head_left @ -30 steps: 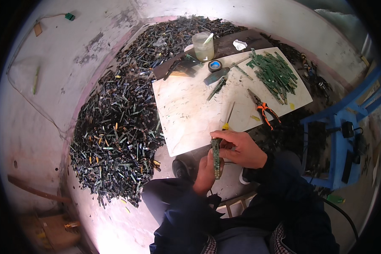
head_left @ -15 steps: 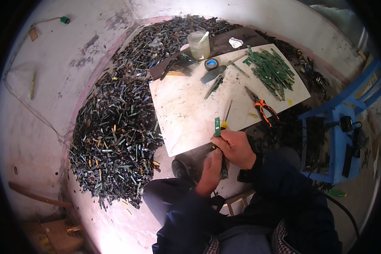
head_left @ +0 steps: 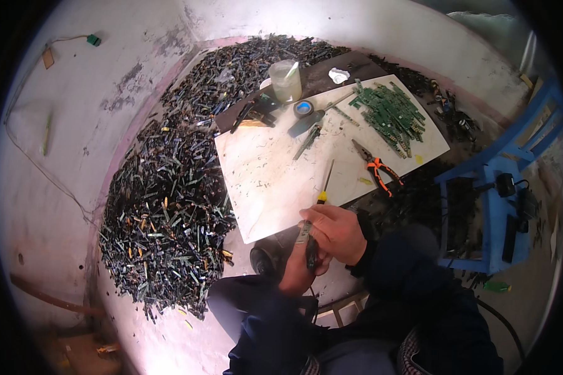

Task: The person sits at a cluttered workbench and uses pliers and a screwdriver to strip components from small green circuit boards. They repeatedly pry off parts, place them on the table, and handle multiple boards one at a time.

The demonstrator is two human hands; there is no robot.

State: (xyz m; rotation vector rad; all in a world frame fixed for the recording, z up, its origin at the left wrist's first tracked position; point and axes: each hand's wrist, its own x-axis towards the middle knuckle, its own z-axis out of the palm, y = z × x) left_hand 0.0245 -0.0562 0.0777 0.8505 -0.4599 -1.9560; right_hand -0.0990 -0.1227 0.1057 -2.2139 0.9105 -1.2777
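Observation:
Both my hands meet in front of the board's near edge. My right hand is closed round a screwdriver with a yellow collar; its thin shaft points away over the white board. Below and left of it, my left hand is closed on a narrow circuit board strip, whose pale green end shows by my right fingertips. A dark piece lies between the hands; whether it is the handle or another part I cannot tell. Orange-handled pliers rest on the board, right of the shaft.
Green circuit strips are heaped at the board's far right. A cloudy plastic cup, a tape roll and a dark-handled tool stand or lie nearer its far edge. A large pile of dark strips covers the left floor; a blue chair is at right.
The green strip, which stuck up above my hands, is now lower and tilted between them. My left hand has turned and shifted down and left. The whole view has shifted slightly.

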